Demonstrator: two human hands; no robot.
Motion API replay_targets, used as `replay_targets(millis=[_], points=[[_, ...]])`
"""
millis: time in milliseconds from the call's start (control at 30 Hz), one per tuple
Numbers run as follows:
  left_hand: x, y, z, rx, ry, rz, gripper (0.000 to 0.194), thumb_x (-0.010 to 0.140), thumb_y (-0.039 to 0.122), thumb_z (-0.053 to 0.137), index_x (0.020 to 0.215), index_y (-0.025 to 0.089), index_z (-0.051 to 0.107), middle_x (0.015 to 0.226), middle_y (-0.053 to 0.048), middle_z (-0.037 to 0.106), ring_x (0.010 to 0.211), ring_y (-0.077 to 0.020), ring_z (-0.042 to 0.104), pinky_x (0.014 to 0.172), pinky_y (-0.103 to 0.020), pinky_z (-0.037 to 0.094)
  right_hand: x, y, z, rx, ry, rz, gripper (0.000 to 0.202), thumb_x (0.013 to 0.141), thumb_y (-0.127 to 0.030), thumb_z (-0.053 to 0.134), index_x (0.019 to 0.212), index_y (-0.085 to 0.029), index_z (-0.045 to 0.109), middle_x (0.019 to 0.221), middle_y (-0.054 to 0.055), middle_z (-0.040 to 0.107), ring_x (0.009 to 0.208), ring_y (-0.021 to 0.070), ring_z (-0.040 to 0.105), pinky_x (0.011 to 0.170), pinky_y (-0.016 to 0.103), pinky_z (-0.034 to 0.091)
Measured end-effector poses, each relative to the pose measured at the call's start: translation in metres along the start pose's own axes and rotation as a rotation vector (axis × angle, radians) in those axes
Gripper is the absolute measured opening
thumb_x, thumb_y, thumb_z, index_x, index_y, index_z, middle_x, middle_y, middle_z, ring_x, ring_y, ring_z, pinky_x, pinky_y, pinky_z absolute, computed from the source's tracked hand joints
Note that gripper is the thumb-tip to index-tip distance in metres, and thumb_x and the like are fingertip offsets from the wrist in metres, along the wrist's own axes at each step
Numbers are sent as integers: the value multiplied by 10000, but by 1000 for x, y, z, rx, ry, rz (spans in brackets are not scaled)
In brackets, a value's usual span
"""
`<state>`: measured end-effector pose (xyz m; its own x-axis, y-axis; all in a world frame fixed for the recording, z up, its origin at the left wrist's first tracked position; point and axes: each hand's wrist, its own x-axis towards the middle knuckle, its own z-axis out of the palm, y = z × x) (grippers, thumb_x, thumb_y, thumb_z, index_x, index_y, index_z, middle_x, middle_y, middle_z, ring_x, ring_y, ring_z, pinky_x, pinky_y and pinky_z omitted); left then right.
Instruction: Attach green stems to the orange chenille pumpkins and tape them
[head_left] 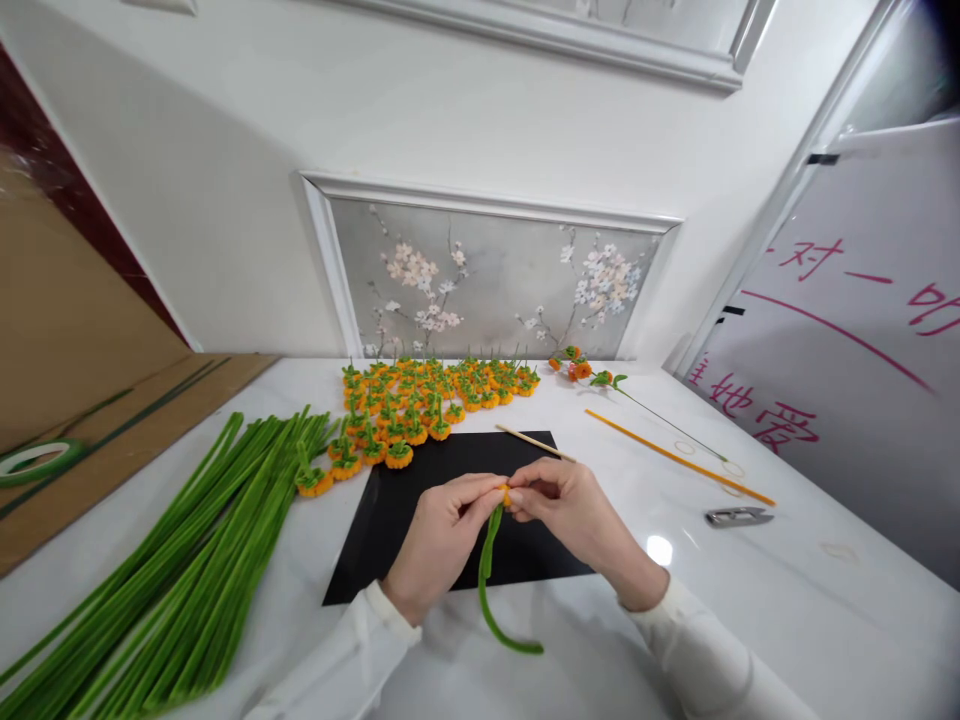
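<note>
Above the black mat [405, 500], my left hand [442, 530] and my right hand [574, 510] meet, their fingertips pinched on a small orange pipe-cleaner flower [506, 495]. Most of that flower is hidden by the fingers. From it hangs a green pipe cleaner [489, 590], its lower end curving to the right over the white table edge. Up and left of my hands stand rows of finished-looking orange flowers [397, 455] with green tops. A thin wooden stick [534, 441] lies at the mat's far edge.
A bundle of green pipe cleaners [202, 560] covers the table's left side. To the right lie an orange pipe cleaner [675, 455], small snips [739, 517] and a stemmed flower spray [581, 370]. Green tape [37, 462] rests on cardboard [135, 430] at far left.
</note>
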<state>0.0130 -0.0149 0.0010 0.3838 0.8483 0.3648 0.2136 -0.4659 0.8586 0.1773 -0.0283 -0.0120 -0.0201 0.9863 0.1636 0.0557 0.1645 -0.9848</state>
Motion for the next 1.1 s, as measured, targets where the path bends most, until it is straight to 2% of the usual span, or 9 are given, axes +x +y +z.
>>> replay_targets(millis=[167,300,433,533,633,767,900,1000,1100], points=[[-2,2,1,99,-11,76,226,871,257,538,922,242,758,890,-37,738,814,-198,669,726,-267,522,-3,-5,-2,-195,-2,-63,71,746,-196,625,748,-162,687,679,12,653,591,144,643,576,265,565],[-2,2,3,141,13,86,235,872,232,536,955,266,753,938,-31,742,820,-190,671,733,-263,520,-6,-10,2,-485,33,-264,194,760,-66,538,746,-178,696,706,27,645,619,145,628,589,256,528],[-2,-1,6,76,39,12,225,859,236,554,970,257,749,974,-34,737,864,-201,668,779,-284,522,-8,-12,6,-610,81,-382,231,791,-44,494,765,-174,684,735,49,649,669,163,624,645,280,521],[0,-2,8,-109,66,-151,197,830,280,603,940,215,753,931,-40,741,893,-215,665,831,-310,519,-7,-12,3,-589,128,-392,153,796,-95,547,801,-182,672,762,50,652,684,170,626,643,281,526],[1,0,9,-462,72,-347,223,799,342,646,908,173,743,870,-43,739,867,-205,668,854,-327,522,-7,-12,-2,-513,195,-359,135,827,-181,564,929,-192,654,838,62,661,700,174,643,633,283,538],[2,3,6,-784,136,-455,165,732,296,730,811,152,719,851,-33,717,828,-147,660,859,-261,514,-8,-10,-2,-439,178,-305,144,867,-241,530,978,-196,608,810,49,663,683,168,649,612,277,540],[2,6,4,-844,146,-464,150,726,269,733,800,147,684,811,-36,688,729,-124,646,722,-220,538,-10,-9,8,-458,41,-358,238,788,-160,601,1019,-215,596,864,31,629,696,144,622,585,241,521],[1,7,5,-814,188,-440,158,700,255,746,796,162,661,773,-9,666,711,-114,640,674,-198,538,-12,-9,14,-451,63,-385,238,788,-149,607,1015,-220,613,902,35,601,700,136,600,591,237,514],[0,7,8,-721,226,-400,167,690,282,747,770,162,662,771,5,662,728,-113,643,697,-202,543,-12,-9,15,-384,78,-335,164,806,-188,608,965,-219,632,901,37,603,713,141,596,575,233,512]])
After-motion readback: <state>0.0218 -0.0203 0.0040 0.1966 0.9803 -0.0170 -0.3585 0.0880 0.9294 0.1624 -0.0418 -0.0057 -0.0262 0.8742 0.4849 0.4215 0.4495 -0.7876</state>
